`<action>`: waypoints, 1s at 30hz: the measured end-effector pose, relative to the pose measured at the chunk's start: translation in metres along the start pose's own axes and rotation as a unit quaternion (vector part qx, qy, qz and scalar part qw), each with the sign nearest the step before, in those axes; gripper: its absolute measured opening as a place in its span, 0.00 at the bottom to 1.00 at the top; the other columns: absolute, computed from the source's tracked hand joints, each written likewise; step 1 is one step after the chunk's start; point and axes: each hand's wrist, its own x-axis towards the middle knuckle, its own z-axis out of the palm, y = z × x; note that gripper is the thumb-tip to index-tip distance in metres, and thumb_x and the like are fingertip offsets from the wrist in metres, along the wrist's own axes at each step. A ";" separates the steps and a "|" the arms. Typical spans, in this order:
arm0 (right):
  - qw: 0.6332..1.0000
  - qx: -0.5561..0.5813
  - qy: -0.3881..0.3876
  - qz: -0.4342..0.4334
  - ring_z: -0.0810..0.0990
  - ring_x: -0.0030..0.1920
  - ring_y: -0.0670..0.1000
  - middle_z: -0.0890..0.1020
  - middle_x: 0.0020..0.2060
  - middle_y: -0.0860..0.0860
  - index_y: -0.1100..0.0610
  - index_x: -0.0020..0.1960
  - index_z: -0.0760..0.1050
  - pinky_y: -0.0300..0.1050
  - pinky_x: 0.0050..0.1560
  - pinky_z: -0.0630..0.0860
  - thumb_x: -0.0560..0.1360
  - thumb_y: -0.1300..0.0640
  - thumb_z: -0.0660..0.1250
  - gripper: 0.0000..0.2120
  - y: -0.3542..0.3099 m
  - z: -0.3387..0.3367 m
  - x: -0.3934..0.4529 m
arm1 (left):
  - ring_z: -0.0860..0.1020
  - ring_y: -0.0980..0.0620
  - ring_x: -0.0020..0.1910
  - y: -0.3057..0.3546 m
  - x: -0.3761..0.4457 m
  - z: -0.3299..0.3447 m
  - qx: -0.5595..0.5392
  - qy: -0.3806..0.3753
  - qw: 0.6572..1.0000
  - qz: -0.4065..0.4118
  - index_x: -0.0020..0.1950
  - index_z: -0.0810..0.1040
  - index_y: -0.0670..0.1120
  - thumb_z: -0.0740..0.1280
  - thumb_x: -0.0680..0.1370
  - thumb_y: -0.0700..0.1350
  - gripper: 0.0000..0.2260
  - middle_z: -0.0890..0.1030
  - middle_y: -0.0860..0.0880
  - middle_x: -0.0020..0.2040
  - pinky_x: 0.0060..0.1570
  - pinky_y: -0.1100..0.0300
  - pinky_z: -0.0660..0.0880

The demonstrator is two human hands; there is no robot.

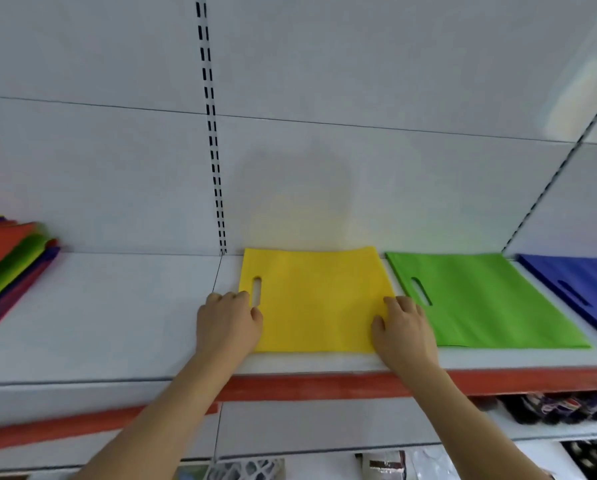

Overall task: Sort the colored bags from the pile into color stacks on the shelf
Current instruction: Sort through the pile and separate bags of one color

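I see the yellow bag [316,299] lying flat on the white shelf [117,323], its handle slot toward the left; my left hand [228,323] rests on its left edge with fingers curled at the slot, though I cannot tell whether they pinch the fabric; my right hand [402,327] presses its right edge, fingers loosely bent; the green bag [480,299] lies just beside it on the right, then the blue bag [588,285]; the mixed pile [10,265] sits far left.

Head view, down onto shelf [117,323]
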 end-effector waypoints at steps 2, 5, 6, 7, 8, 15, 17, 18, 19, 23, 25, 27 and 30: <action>0.999 -0.033 -0.006 -0.010 0.72 0.66 0.62 0.76 0.67 0.59 0.59 0.65 0.77 0.56 0.62 0.75 0.81 0.50 0.62 0.18 0.003 0.001 -0.001 | 0.76 0.43 0.57 0.005 -0.006 0.002 0.027 -0.011 1.000 -0.010 0.59 0.78 0.48 0.60 0.81 0.57 0.16 0.82 0.49 0.54 0.50 0.50 0.75; 0.998 -0.047 0.004 -0.041 0.69 0.72 0.63 0.72 0.73 0.59 0.58 0.65 0.80 0.56 0.67 0.73 0.82 0.43 0.61 0.22 0.008 0.002 -0.003 | 0.75 0.42 0.59 0.010 -0.015 0.005 0.015 -0.009 0.999 -0.027 0.60 0.78 0.47 0.60 0.81 0.59 0.18 0.80 0.47 0.56 0.51 0.49 0.77; 0.998 -0.041 0.011 -0.053 0.68 0.73 0.62 0.72 0.73 0.59 0.57 0.65 0.81 0.56 0.68 0.73 0.82 0.41 0.61 0.24 0.008 0.001 -0.002 | 0.75 0.41 0.59 0.012 -0.015 0.005 0.010 -0.008 0.999 -0.032 0.60 0.78 0.47 0.61 0.81 0.59 0.19 0.79 0.46 0.56 0.52 0.49 0.78; 0.997 -0.032 0.016 -0.064 0.69 0.73 0.61 0.74 0.72 0.58 0.56 0.64 0.81 0.56 0.68 0.73 0.82 0.39 0.60 0.25 0.009 0.001 -0.001 | 0.75 0.41 0.59 0.013 -0.015 0.003 0.009 -0.008 0.999 -0.036 0.61 0.78 0.47 0.61 0.81 0.59 0.19 0.79 0.46 0.56 0.52 0.49 0.78; 0.997 -0.027 0.014 -0.074 0.70 0.73 0.60 0.76 0.70 0.57 0.55 0.63 0.82 0.56 0.68 0.73 0.82 0.37 0.59 0.25 0.010 0.001 0.000 | 0.75 0.41 0.59 0.013 -0.014 0.002 0.011 -0.011 0.999 -0.039 0.61 0.79 0.47 0.61 0.81 0.59 0.19 0.79 0.46 0.57 0.53 0.49 0.77; 0.995 -0.036 -0.023 -0.089 0.71 0.71 0.58 0.79 0.64 0.53 0.54 0.60 0.80 0.55 0.69 0.71 0.81 0.38 0.56 0.24 0.012 0.003 0.001 | 0.76 0.40 0.61 0.009 -0.019 -0.012 -0.016 -0.039 0.998 -0.038 0.63 0.76 0.45 0.60 0.82 0.61 0.21 0.80 0.45 0.58 0.54 0.48 0.76; 0.995 -0.034 -0.015 -0.092 0.67 0.76 0.59 0.76 0.70 0.55 0.53 0.66 0.78 0.56 0.73 0.69 0.82 0.37 0.55 0.26 0.011 0.002 0.002 | 0.76 0.40 0.63 0.002 -0.024 -0.018 -0.012 -0.009 0.999 -0.038 0.64 0.77 0.44 0.61 0.82 0.60 0.22 0.80 0.44 0.60 0.56 0.48 0.76; 0.995 -0.031 -0.011 -0.095 0.65 0.79 0.59 0.73 0.74 0.55 0.53 0.70 0.76 0.57 0.75 0.67 0.83 0.36 0.55 0.28 0.008 0.001 0.002 | 0.75 0.40 0.64 -0.002 -0.027 -0.021 -0.003 0.013 0.999 -0.039 0.65 0.77 0.44 0.61 0.82 0.59 0.22 0.79 0.44 0.62 0.59 0.48 0.75; 0.994 -0.028 -0.006 -0.101 0.62 0.80 0.59 0.71 0.77 0.56 0.53 0.74 0.74 0.57 0.77 0.65 0.83 0.36 0.54 0.29 0.003 -0.001 0.001 | 0.74 0.41 0.67 -0.006 -0.030 -0.024 0.008 0.036 0.999 -0.041 0.68 0.77 0.44 0.61 0.82 0.59 0.22 0.78 0.44 0.66 0.63 0.48 0.74; 0.989 -0.028 0.002 -0.143 0.55 0.84 0.59 0.62 0.82 0.57 0.53 0.80 0.67 0.58 0.81 0.58 0.84 0.35 0.53 0.32 -0.035 -0.005 -0.009 | 0.66 0.39 0.78 -0.030 -0.044 -0.037 0.017 0.098 0.994 -0.047 0.75 0.74 0.42 0.61 0.83 0.58 0.27 0.72 0.40 0.77 0.76 0.44 0.64; 0.986 -0.027 -0.001 -0.163 0.53 0.84 0.59 0.60 0.84 0.56 0.52 0.82 0.64 0.58 0.82 0.56 0.84 0.34 0.51 0.33 -0.061 -0.004 -0.019 | 0.63 0.38 0.80 -0.048 -0.052 -0.043 0.029 0.104 0.993 -0.055 0.78 0.71 0.42 0.61 0.83 0.58 0.28 0.69 0.40 0.79 0.79 0.44 0.60; 0.983 -0.025 -0.003 -0.181 0.51 0.85 0.58 0.58 0.84 0.55 0.52 0.82 0.63 0.58 0.82 0.55 0.84 0.33 0.50 0.34 -0.091 -0.003 -0.030 | 0.61 0.38 0.81 -0.070 -0.061 -0.051 0.034 0.115 0.991 -0.062 0.79 0.70 0.43 0.61 0.83 0.58 0.29 0.68 0.40 0.80 0.80 0.42 0.58; 0.978 -0.025 -0.001 -0.207 0.51 0.85 0.58 0.58 0.84 0.55 0.52 0.83 0.62 0.58 0.82 0.54 0.84 0.33 0.48 0.34 -0.141 -0.001 -0.047 | 0.63 0.37 0.80 -0.112 -0.076 -0.069 0.033 0.132 0.988 -0.069 0.78 0.72 0.41 0.63 0.83 0.57 0.28 0.69 0.39 0.79 0.79 0.40 0.60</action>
